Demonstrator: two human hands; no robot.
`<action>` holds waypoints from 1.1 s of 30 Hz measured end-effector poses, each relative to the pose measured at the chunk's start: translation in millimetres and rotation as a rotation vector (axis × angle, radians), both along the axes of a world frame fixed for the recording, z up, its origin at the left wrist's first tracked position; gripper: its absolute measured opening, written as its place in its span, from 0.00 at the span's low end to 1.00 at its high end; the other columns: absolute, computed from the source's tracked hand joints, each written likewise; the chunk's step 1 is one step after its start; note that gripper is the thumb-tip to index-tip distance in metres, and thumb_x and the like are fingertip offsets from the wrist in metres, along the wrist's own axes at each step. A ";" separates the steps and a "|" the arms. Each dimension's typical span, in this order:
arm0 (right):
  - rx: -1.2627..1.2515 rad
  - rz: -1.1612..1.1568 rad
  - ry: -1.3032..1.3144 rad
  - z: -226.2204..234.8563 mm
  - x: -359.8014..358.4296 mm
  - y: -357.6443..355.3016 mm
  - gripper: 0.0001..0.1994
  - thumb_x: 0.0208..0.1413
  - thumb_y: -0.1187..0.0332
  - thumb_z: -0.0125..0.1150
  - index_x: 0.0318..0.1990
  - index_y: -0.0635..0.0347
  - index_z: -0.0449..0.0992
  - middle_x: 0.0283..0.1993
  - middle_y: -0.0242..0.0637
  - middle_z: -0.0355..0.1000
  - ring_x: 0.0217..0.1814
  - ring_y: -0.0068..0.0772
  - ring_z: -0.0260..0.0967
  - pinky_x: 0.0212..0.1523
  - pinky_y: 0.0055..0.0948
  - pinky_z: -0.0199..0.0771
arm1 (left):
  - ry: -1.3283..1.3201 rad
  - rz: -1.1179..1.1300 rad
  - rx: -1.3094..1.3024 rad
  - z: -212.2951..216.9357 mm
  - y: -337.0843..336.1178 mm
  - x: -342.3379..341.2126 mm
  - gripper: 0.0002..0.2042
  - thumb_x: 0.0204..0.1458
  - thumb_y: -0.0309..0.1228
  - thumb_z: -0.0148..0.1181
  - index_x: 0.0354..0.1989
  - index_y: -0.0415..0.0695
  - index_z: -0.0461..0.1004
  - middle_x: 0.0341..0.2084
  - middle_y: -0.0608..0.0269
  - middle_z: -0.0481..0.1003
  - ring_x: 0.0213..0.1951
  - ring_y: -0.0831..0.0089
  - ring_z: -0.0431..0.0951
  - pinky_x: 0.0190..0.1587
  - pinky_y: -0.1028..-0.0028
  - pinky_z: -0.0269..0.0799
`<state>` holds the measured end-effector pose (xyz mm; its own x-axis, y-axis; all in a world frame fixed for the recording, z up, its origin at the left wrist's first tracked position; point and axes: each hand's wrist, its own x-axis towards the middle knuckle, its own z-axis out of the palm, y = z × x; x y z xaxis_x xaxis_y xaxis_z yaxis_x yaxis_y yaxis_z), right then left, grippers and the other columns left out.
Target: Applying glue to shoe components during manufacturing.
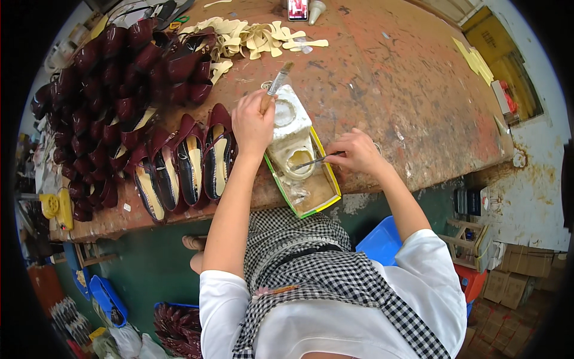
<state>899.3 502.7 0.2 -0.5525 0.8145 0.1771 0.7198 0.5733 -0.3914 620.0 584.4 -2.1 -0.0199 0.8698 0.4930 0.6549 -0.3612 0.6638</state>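
Observation:
My left hand point(252, 122) is closed around the wooden handle of a flat paintbrush point(279, 79), its bristles pointing up and away. In my right hand point(357, 151) I pinch a thin dark stick-like tool point(315, 160). Its far end reaches into a round pot point(297, 174) with pale yellowish contents, possibly glue. The pot is set in a shallow yellow-green box point(336, 190), together with a white crusted block that has a second round cup point(284, 112). Left of my left forearm, several maroon slip-on shoes point(190, 158) with pale insoles stand in a row.
A tall heap of maroon shoes point(113, 78) covers the worktable's left side. Cream insole pieces point(239, 37) lie at the back, near a phone point(297, 9) and a white nozzle bottle point(317, 11). Below the worn table point(406, 102) stands a blue bin point(381, 239).

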 end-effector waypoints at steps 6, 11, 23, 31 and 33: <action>-0.189 -0.025 0.160 -12.4 3.8 -0.8 0.11 0.54 0.57 0.74 0.34 0.54 0.84 0.30 0.33 0.79 0.38 0.38 0.78 0.40 0.36 0.73 | 0.012 -0.004 -0.009 -0.3 1.3 1.4 0.12 0.58 0.36 0.64 0.46 0.44 0.83 0.49 0.62 0.83 0.54 0.57 0.79 0.55 0.58 0.70; -0.202 -0.131 0.240 -6.5 -6.9 -16.8 0.10 0.54 0.62 0.73 0.40 0.54 0.81 0.33 0.34 0.79 0.39 0.42 0.77 0.39 0.39 0.75 | 0.025 0.017 0.006 -1.3 0.4 0.0 0.12 0.59 0.36 0.64 0.46 0.44 0.83 0.49 0.62 0.83 0.53 0.57 0.79 0.54 0.57 0.71; 0.092 -0.145 0.073 -14.5 -14.0 -36.9 0.06 0.59 0.63 0.67 0.40 0.52 0.81 0.40 0.32 0.78 0.45 0.41 0.75 0.47 0.39 0.72 | -0.030 -0.004 0.026 -0.3 -1.5 -0.6 0.11 0.59 0.35 0.64 0.46 0.46 0.84 0.48 0.61 0.83 0.53 0.57 0.80 0.54 0.57 0.71; -0.032 -0.207 0.173 -11.2 -16.1 -33.7 0.07 0.55 0.66 0.70 0.40 0.51 0.80 0.34 0.32 0.79 0.39 0.41 0.76 0.38 0.39 0.76 | -0.010 -0.008 0.010 0.7 -1.4 1.8 0.11 0.59 0.36 0.63 0.46 0.46 0.83 0.48 0.62 0.83 0.54 0.58 0.79 0.53 0.58 0.71; 0.010 -0.180 0.138 -12.4 -14.5 -30.9 0.07 0.55 0.65 0.70 0.40 0.50 0.81 0.35 0.32 0.79 0.39 0.41 0.77 0.38 0.39 0.76 | -0.006 -0.009 0.009 2.8 -2.2 2.2 0.11 0.59 0.36 0.64 0.46 0.46 0.83 0.48 0.63 0.83 0.54 0.58 0.79 0.53 0.58 0.71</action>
<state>884.7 471.8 -12.2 -0.3681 0.8957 0.2494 0.7508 0.4446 -0.4886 622.2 582.3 0.7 -0.0153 0.8655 0.5007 0.6480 -0.3728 0.6642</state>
